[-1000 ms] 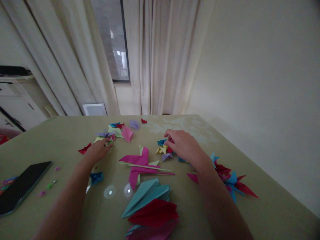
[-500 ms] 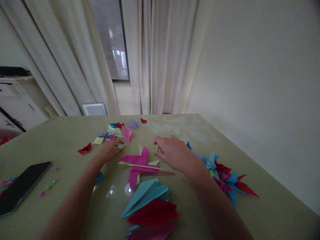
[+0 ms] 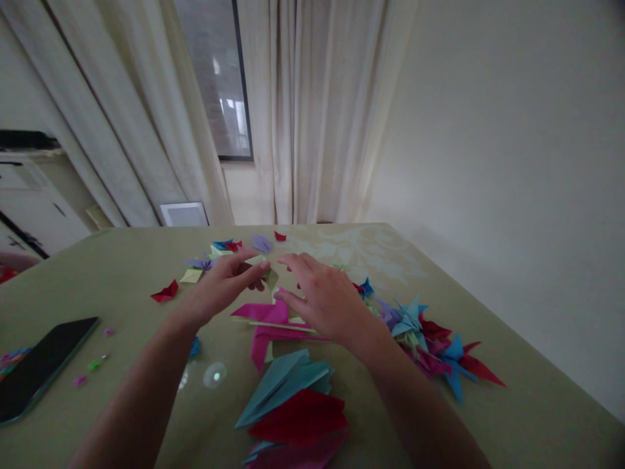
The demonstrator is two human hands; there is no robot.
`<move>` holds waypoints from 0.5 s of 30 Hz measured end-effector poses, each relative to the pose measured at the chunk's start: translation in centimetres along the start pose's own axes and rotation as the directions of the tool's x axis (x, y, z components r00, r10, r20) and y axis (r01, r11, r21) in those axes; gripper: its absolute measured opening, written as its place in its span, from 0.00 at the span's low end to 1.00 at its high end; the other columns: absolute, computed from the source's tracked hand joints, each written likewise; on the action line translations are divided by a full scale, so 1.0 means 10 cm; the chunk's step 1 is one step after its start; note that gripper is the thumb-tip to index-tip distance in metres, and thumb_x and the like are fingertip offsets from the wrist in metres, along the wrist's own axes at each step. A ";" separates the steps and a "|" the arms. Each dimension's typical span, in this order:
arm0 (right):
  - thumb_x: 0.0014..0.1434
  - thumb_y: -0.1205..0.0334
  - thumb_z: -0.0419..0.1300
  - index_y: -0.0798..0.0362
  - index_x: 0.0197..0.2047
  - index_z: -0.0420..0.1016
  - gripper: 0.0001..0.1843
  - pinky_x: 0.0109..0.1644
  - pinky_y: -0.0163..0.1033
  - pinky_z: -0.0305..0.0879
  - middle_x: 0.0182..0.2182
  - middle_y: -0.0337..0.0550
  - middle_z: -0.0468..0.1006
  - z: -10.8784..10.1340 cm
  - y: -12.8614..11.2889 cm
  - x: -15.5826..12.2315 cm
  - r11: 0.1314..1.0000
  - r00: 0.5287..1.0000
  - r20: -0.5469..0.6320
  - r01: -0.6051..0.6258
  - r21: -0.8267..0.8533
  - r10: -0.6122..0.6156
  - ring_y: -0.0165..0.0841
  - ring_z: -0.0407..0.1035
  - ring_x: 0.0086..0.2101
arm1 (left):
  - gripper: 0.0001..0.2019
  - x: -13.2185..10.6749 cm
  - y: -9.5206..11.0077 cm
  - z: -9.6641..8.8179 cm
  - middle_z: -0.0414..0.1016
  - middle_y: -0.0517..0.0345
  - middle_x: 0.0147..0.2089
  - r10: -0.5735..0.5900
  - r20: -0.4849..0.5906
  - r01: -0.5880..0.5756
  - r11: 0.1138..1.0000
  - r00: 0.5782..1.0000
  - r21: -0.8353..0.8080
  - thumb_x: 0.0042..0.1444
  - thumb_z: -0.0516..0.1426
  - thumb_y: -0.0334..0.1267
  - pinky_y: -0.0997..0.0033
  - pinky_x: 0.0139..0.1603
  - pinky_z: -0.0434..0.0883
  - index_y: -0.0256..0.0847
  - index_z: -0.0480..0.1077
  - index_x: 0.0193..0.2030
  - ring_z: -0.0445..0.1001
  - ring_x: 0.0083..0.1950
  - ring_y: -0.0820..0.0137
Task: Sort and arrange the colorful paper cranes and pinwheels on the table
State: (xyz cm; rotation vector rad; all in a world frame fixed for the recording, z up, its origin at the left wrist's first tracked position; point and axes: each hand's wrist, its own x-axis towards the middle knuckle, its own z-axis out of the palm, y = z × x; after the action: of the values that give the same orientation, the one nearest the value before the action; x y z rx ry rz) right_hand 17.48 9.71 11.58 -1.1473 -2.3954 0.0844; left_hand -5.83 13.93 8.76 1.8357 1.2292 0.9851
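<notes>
Three big folded papers, blue-green (image 3: 280, 387), red (image 3: 303, 413) and dark pink (image 3: 305, 453), lie nearest on the counter (image 3: 527, 423). Just past them is a bright pink folded paper (image 3: 263, 319), partly under the right hand (image 3: 327, 299). That hand's grip looks open, with the thumb and fingers spread apart, and I can see nothing in it. To its right sits a pointy heap of colored paper (image 3: 454, 352), just past the right arm. The left hand (image 3: 217, 286) has its grip closed on a pale green folded paper (image 3: 271, 279); the thumb and fingers pinch it up above the counter, in front of the right hand but apart from it. It should be very light—a puff of air might push it—and a bit stiff along the folds, but soft where the paper is thin. I don't think it will slip much, but it could crush or tear if squeezed hard. The best place to hold it is likely a thick folded edge, with just the fingertips—not the thin points. Farther back lie a purple folded paper (image 3: 262, 243) and a tiny red folded paper (image 3: 280, 236).
</notes>
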 end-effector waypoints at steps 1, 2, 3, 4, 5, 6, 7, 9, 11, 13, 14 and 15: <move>0.72 0.54 0.65 0.49 0.68 0.67 0.26 0.51 0.44 0.72 0.58 0.49 0.80 0.02 -0.02 0.00 1.000 1.000 -0.022 0.011 0.016 -0.011 0.43 0.78 0.52 | 0.28 -0.02 0.06 0.05 0.83 0.55 0.32 0.020 0.026 -0.020 1.000 0.999 -0.011 0.60 0.60 0.67 0.68 0.36 0.76 0.40 0.78 0.39 0.80 0.33 0.65; 0.72 0.54 0.65 0.50 0.67 0.69 0.24 0.50 0.43 0.72 0.56 0.49 0.81 0.03 -0.04 0.01 1.000 0.999 -0.037 0.014 0.027 -0.013 0.43 0.78 0.51 | 0.29 -0.03 0.10 0.10 0.82 0.55 0.31 0.037 0.054 -0.036 0.999 0.998 -0.018 0.61 0.60 0.67 0.69 0.35 0.75 0.39 0.78 0.35 0.79 0.32 0.66; 0.73 0.54 0.64 0.50 0.65 0.70 0.22 0.49 0.42 0.72 0.55 0.48 0.82 0.04 -0.05 0.01 0.999 0.999 -0.050 0.007 0.032 -0.006 0.42 0.78 0.50 | 0.29 -0.05 0.13 0.14 0.82 0.54 0.30 0.047 0.081 -0.045 0.999 0.996 -0.027 0.62 0.59 0.67 0.69 0.34 0.75 0.39 0.77 0.33 0.78 0.32 0.67; 0.73 0.54 0.63 0.50 0.64 0.72 0.19 0.48 0.41 0.71 0.53 0.48 0.83 0.04 -0.06 0.01 0.999 0.998 -0.060 -0.006 0.032 0.008 0.41 0.79 0.49 | 0.30 -0.06 0.15 0.17 0.81 0.54 0.29 0.056 0.106 -0.052 0.998 0.993 -0.040 0.63 0.58 0.67 0.70 0.34 0.74 0.39 0.77 0.31 0.78 0.31 0.67; 0.74 0.55 0.62 0.50 0.62 0.73 0.17 0.46 0.41 0.70 0.51 0.47 0.84 0.04 -0.06 0.02 0.999 0.997 -0.067 -0.022 0.026 0.024 0.40 0.79 0.47 | 0.30 -0.06 0.16 0.19 0.81 0.54 0.29 0.066 0.126 -0.060 0.997 0.990 -0.051 0.63 0.58 0.67 0.70 0.33 0.74 0.39 0.76 0.30 0.77 0.31 0.67; 0.74 0.57 0.61 0.50 0.61 0.74 0.15 0.45 0.40 0.69 0.49 0.46 0.85 0.05 -0.06 0.02 0.999 0.997 -0.071 -0.039 0.015 0.040 0.40 0.79 0.46 | 0.30 -0.06 0.16 0.20 0.81 0.55 0.29 0.074 0.145 -0.066 0.996 0.987 -0.060 0.64 0.58 0.67 0.70 0.34 0.74 0.39 0.76 0.31 0.78 0.32 0.67; 0.74 0.58 0.61 0.49 0.59 0.74 0.13 0.43 0.39 0.68 0.48 0.45 0.85 0.05 -0.05 0.03 0.999 0.996 -0.071 -0.053 0.000 0.053 0.39 0.79 0.45 | 0.30 -0.05 0.14 0.21 0.81 0.54 0.30 0.075 0.160 -0.065 0.996 0.984 -0.067 0.64 0.57 0.67 0.70 0.36 0.75 0.39 0.77 0.32 0.78 0.33 0.66; 0.74 0.61 0.59 0.49 0.57 0.75 0.11 0.42 0.38 0.66 0.46 0.44 0.85 0.06 -0.02 0.05 0.996 0.996 -0.054 -0.074 -0.044 0.072 0.38 0.80 0.44 | 0.32 0.00 0.05 0.18 0.83 0.51 0.35 0.054 0.161 -0.045 0.997 0.985 -0.061 0.67 0.51 0.68 0.67 0.39 0.77 0.39 0.78 0.39 0.81 0.37 0.64; 0.73 0.63 0.58 0.49 0.54 0.76 0.09 0.40 0.38 0.65 0.44 0.44 0.86 0.09 0.03 0.07 0.989 0.995 -0.011 -0.098 -0.108 0.097 0.39 0.80 0.43 | 0.33 0.06 -0.14 0.08 0.84 0.46 0.45 0.016 0.105 -0.019 0.999 0.994 0.032 0.71 0.45 0.66 0.61 0.46 0.79 0.38 0.78 0.48 0.82 0.45 0.60; 0.72 0.64 0.58 0.49 0.52 0.76 0.08 0.39 0.38 0.65 0.42 0.45 0.86 0.11 0.12 0.09 0.973 0.988 0.055 -0.134 -0.188 0.147 0.40 0.81 0.42 | 0.31 0.10 -0.45 -0.10 0.82 0.41 0.56 -0.026 -0.034 0.034 0.962 0.999 0.271 0.72 0.44 0.61 0.53 0.56 0.78 0.39 0.76 0.55 0.80 0.55 0.54; 0.72 0.64 0.58 0.50 0.51 0.76 0.08 0.39 0.38 0.65 0.42 0.46 0.86 0.12 0.18 0.10 0.960 0.980 0.087 -0.157 -0.231 0.181 0.41 0.81 0.41 | 0.27 0.08 -0.62 -0.21 0.79 0.38 0.60 -0.049 -0.127 0.101 0.891 0.991 0.442 0.71 0.47 0.57 0.47 0.62 0.74 0.38 0.76 0.56 0.77 0.60 0.50; 0.72 0.64 0.57 0.50 0.52 0.76 0.09 0.39 0.39 0.66 0.41 0.47 0.86 0.12 0.24 0.10 0.944 0.968 0.115 -0.184 -0.273 0.222 0.42 0.81 0.41 | 0.25 0.04 -0.81 -0.34 0.76 0.33 0.64 -0.097 -0.248 0.229 0.778 0.964 0.585 0.69 0.50 0.55 0.40 0.65 0.71 0.38 0.76 0.57 0.72 0.65 0.43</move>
State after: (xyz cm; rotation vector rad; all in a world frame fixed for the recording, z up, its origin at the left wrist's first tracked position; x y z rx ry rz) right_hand 18.16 12.23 10.32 -1.5592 -2.4582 -0.0855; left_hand -12.02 17.23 3.43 2.0809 1.9831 0.7339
